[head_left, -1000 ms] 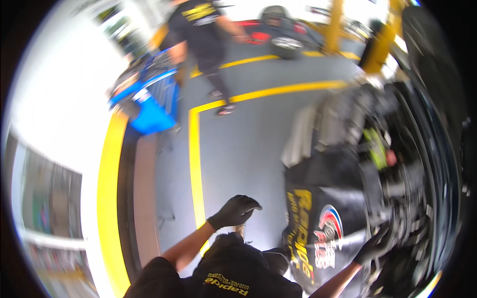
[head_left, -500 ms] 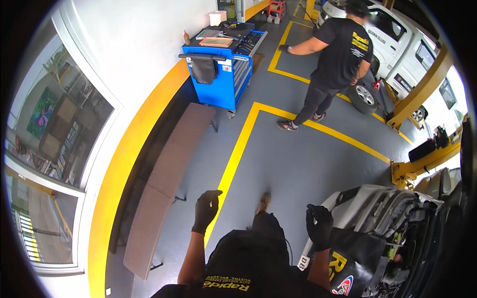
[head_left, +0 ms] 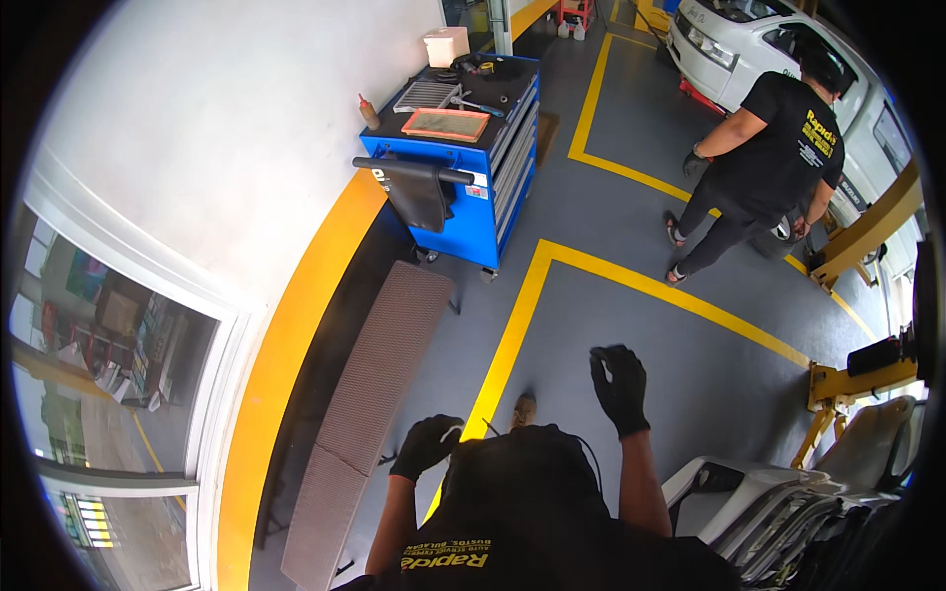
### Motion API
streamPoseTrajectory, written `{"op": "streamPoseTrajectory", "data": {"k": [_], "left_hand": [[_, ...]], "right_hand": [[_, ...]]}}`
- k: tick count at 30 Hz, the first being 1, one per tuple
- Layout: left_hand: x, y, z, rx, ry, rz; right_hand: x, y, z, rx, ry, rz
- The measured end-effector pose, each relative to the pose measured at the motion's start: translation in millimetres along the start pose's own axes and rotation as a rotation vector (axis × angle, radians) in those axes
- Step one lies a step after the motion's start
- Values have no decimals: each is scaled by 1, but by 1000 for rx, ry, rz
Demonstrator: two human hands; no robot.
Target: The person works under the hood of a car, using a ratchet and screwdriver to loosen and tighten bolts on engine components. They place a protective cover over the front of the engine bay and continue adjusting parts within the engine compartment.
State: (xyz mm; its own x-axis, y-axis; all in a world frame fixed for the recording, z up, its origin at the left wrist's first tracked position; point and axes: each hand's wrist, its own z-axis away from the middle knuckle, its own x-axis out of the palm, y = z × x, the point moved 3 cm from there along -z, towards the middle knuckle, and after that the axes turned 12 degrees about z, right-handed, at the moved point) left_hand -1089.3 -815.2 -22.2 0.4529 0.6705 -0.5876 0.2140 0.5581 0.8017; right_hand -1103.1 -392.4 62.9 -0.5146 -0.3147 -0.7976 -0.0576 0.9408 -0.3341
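Note:
My left hand [head_left: 426, 443], in a dark glove, is low at the centre left beside my black shirt, fingers curled; a thin pale shape shows at its fingertips, too small to name. My right hand [head_left: 619, 392], also gloved, is raised over the grey floor with fingers loosely bent and apart, holding nothing visible. The front of a car [head_left: 709, 473] with stacked trim and engine parts lies below it at the right. My booted foot [head_left: 524, 409] shows on the floor between my hands.
A brown bench [head_left: 365, 374] runs along the left wall toward a blue tool cart [head_left: 463, 207] carrying filters and tools. A co-worker [head_left: 778, 148] walks beside a white van [head_left: 714, 39]. Yellow lift posts [head_left: 867, 227] stand at the right; yellow lines [head_left: 670, 305] mark the floor.
My view has swung away from the engine bay toward the cart and bench. My right hand has risen from the car. The co-worker has walked farther toward the van.

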Motion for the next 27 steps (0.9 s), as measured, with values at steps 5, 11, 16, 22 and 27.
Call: {"op": "streamPoseTrajectory", "data": {"k": [5,11,16,22,27], "left_hand": [[-72,-25,-75,-94,243,-18],[-109,-80,-181,-137,156,73],[-152,-129,-296,-56,113,143],[-277,-80,-438,134,117,54],[-354,-107,-483,84,290,14]], "right_hand": [[97,-11,-221,-190,96,-97],[241,-29,-447,-169,108,-116],[358,-44,-606,-33,37,-90],[473,-10,-704,7,37,56],[519,-21,-736,75,-57,99]]}}
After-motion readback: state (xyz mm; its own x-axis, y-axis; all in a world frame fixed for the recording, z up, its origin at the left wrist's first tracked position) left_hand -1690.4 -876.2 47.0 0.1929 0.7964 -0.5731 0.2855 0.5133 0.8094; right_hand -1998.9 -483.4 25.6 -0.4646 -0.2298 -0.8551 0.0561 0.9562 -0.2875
